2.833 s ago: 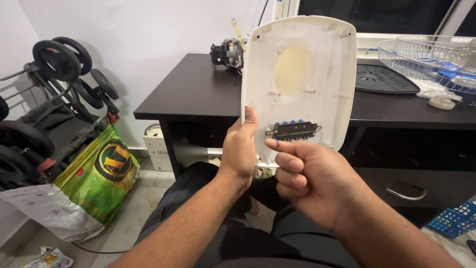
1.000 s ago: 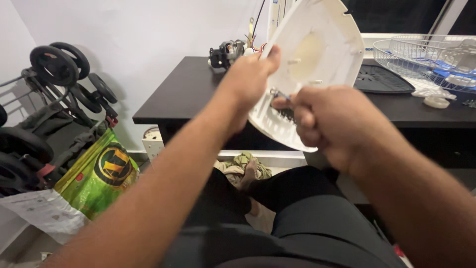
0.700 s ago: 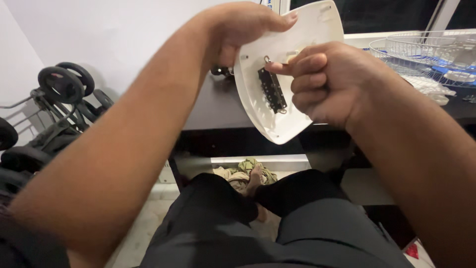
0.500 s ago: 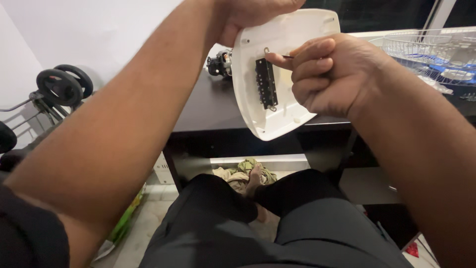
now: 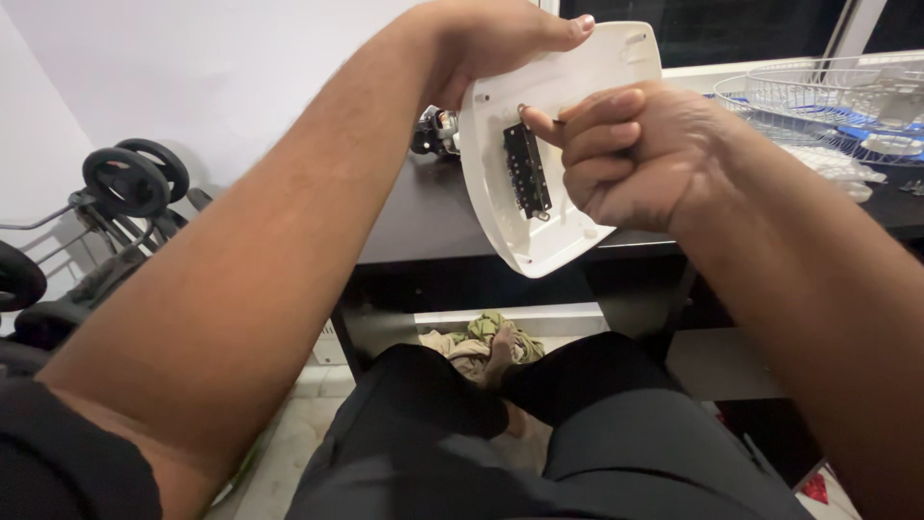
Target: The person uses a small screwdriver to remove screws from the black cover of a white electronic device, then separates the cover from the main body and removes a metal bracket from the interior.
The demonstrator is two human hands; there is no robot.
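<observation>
Head view: left hand (image 5: 491, 39) clamped on white cover (image 5: 558, 154), right hand (image 5: 630, 154) fisted against its black strip (image 5: 527, 169), above tabletop (image 5: 423, 217).

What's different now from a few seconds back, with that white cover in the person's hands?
The white plastic cover has been tilted and raised, so its dark connector strip now runs up and down. The left hand moved from its lower edge to its top edge. The right hand stays closed in a fist at the strip. The black desk is unchanged.

dark desk (image 5: 423, 226) & wire basket (image 5: 837, 96) crowd behind white cover (image 5: 558, 144); open air below toward lap.
</observation>
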